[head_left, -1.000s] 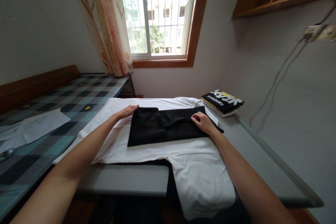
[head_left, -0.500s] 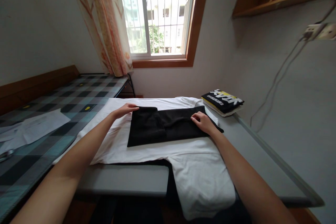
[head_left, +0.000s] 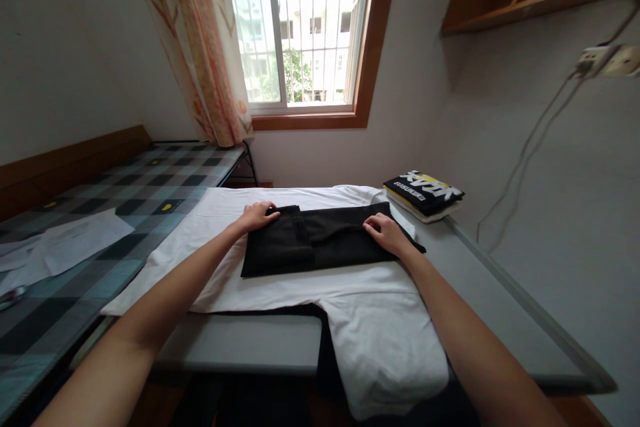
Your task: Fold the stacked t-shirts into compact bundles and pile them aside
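A black folded garment (head_left: 340, 240) lies flat across a white T-shirt (head_left: 280, 290) spread on the table, its left end folded over into a thicker layer. My left hand (head_left: 259, 216) rests at the garment's upper left corner, fingers apart and lying on the cloth. On the garment's right half, my right hand (head_left: 384, 232) has its thumb and fingers drawn together on the fabric, where a shallow crease runs to the fingertips. One sleeve of the T-shirt (head_left: 390, 353) hangs over the near table edge.
A folded stack of clothes (head_left: 424, 195) with a black printed top sits at the table's back right. To the left is a bed with a checked cover (head_left: 195, 177) and paper sheets (head_left: 75, 240). The grey table (head_left: 240, 343) meets the right wall, where cables (head_left: 530, 140) hang.
My left hand has shifted slightly right from the garment's corner, farther onto the cloth, and its fingers have spread. The garment's left end moved a touch. My right hand stayed put.
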### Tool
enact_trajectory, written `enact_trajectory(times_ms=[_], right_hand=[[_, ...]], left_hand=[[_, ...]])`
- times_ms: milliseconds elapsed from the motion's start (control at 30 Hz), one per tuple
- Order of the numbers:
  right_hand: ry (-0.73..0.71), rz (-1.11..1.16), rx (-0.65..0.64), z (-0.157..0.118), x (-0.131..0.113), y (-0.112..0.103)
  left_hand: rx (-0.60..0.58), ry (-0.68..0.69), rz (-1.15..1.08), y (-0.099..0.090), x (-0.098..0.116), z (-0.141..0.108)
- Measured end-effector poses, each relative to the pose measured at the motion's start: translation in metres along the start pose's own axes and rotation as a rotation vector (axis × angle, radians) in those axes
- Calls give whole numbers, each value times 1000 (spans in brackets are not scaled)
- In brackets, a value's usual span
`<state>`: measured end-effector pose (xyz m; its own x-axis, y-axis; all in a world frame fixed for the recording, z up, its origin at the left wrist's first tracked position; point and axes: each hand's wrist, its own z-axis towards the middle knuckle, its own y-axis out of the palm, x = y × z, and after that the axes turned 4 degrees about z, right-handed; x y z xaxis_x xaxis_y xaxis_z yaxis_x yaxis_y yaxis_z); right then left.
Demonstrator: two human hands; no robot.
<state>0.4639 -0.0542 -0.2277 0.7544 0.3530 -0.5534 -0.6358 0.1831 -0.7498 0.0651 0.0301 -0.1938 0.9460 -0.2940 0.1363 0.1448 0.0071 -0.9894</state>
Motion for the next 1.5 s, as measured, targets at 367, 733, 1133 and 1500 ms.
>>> enact_trajectory(times_ms=[367, 733, 1133, 1500], right_hand=[[-3, 10, 4, 0, -1, -1], [6, 3, -6, -1, -2, -2], [14, -17, -10, 0, -3, -2], [8, -18, -5, 0, -3, -2]], left_hand=[[108, 132, -211, 24, 43, 30], [237, 56, -126, 26, 75, 3], [-36, 11, -17, 39, 117, -9], [116, 115, -241, 23, 105, -22]])
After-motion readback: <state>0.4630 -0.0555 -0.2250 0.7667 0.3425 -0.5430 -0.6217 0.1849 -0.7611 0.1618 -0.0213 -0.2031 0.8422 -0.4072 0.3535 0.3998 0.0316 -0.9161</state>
